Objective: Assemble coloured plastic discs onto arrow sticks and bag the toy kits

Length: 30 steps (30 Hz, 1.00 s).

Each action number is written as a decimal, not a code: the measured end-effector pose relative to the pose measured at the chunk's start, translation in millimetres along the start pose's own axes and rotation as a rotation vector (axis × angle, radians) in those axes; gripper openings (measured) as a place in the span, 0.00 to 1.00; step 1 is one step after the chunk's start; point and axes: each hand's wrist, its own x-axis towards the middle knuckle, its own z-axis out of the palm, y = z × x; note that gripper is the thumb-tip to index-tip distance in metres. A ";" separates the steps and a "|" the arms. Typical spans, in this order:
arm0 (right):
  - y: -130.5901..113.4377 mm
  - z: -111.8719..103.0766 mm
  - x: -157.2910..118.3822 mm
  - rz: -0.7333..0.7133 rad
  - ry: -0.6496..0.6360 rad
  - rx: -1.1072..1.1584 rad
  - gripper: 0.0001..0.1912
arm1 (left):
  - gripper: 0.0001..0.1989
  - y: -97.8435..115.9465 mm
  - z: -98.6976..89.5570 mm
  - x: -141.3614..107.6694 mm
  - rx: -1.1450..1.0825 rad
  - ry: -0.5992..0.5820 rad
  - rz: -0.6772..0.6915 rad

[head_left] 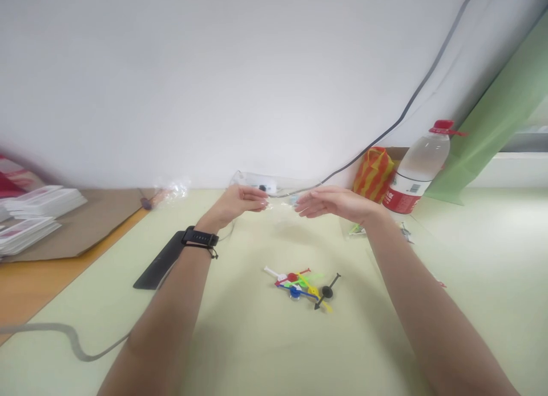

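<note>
My left hand [242, 202], with a black band on its wrist, is raised over the back of the pale green table [257, 350], its fingers near each other. Facing it across a gap is my right hand [327, 203], fingers stretched out and nothing seen in them. Between and behind the hands lies clear plastic [280, 210], blurred; whether either hand touches it is unclear. Nearer to me, a small pile of coloured plastic spinner arrows rests on the table, among them a black arrow [327, 292], a blue arrow [295, 293] and a red arrow [292, 277].
At the right stands a large bottle [415, 173] beside a red and yellow striped bag [373, 173]. A dark flat device [160, 262] lies by my left wrist. Stacked white cards [45, 202] sit on cardboard [98, 213] at the left. A grey cable [405, 110] hangs along the wall.
</note>
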 end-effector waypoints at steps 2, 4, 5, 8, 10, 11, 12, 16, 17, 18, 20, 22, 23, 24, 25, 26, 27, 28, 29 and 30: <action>0.6 -0.4 0.7 -0.005 0.006 0.011 0.20 | 0.26 -0.7 1.0 1.2 0.000 0.029 0.025; 0.9 -1.1 1.2 -0.013 0.022 0.022 0.20 | 0.26 -1.0 3.1 2.2 -0.005 0.108 0.057; 1.0 -1.5 1.2 -0.016 0.031 0.026 0.19 | 0.26 -0.9 4.1 2.5 -0.011 0.154 0.066; 0.4 -2.9 0.3 -0.025 0.060 0.043 0.19 | 0.24 0.1 5.8 0.9 0.029 0.164 0.038; -0.2 -3.8 -0.7 -0.031 0.074 0.057 0.18 | 0.22 0.9 5.9 -1.5 0.134 -0.004 -0.029; -0.5 -4.1 -1.1 -0.034 0.076 0.063 0.18 | 0.21 1.0 6.0 -2.7 0.198 -0.105 -0.062; -0.7 -4.4 -1.4 -0.036 0.076 0.069 0.18 | 0.20 1.0 6.5 -3.6 0.255 -0.190 -0.085; -1.0 -4.8 -1.1 -0.046 0.081 0.077 0.18 | 0.14 -0.4 12.5 -3.5 0.350 -0.320 -0.060; -0.9 -5.0 -0.7 -0.050 0.087 0.079 0.18 | 0.13 -0.8 14.2 -2.8 0.352 -0.325 -0.047; -0.6 -5.2 -0.4 -0.053 0.094 0.080 0.18 | 0.12 -1.0 15.4 -2.0 0.352 -0.326 -0.042; 0.2 -6.2 0.2 -0.056 0.109 0.079 0.18 | 0.11 -1.3 16.4 -0.7 0.352 -0.316 -0.043; 1.2 -7.4 0.3 -0.055 0.116 0.072 0.17 | 0.10 -1.5 15.4 -0.1 0.349 -0.306 -0.050; 1.6 -8.0 0.1 -0.054 0.117 0.068 0.18 | 0.10 -1.7 14.5 0.0 0.349 -0.306 -0.056; 1.9 -8.3 -0.2 -0.051 0.115 0.062 0.18 | 0.10 -2.0 13.5 -0.1 0.348 -0.309 -0.062; 1.9 -8.5 -0.6 -0.047 0.112 0.056 0.18 | 0.10 -2.2 12.5 -0.3 0.347 -0.312 -0.066; 1.7 -8.3 -1.1 -0.043 0.109 0.051 0.18 | 0.10 -2.5 11.6 -0.6 0.347 -0.315 -0.068; 1.3 -7.9 -1.7 -0.039 0.104 0.045 0.18 | 0.10 -2.8 10.8 -1.0 0.348 -0.316 -0.067; 0.5 -7.1 -2.5 -0.035 0.094 0.041 0.18 | 0.10 -2.9 10.2 -1.5 0.351 -0.316 -0.064; -0.4 -6.2 -3.4 -0.032 0.076 0.042 0.18 | 0.10 -2.9 9.7 -2.1 0.357 -0.316 -0.059; -1.4 -5.2 -4.4 -0.030 0.049 0.048 0.19 | 0.10 -2.7 9.4 -2.7 0.364 -0.318 -0.055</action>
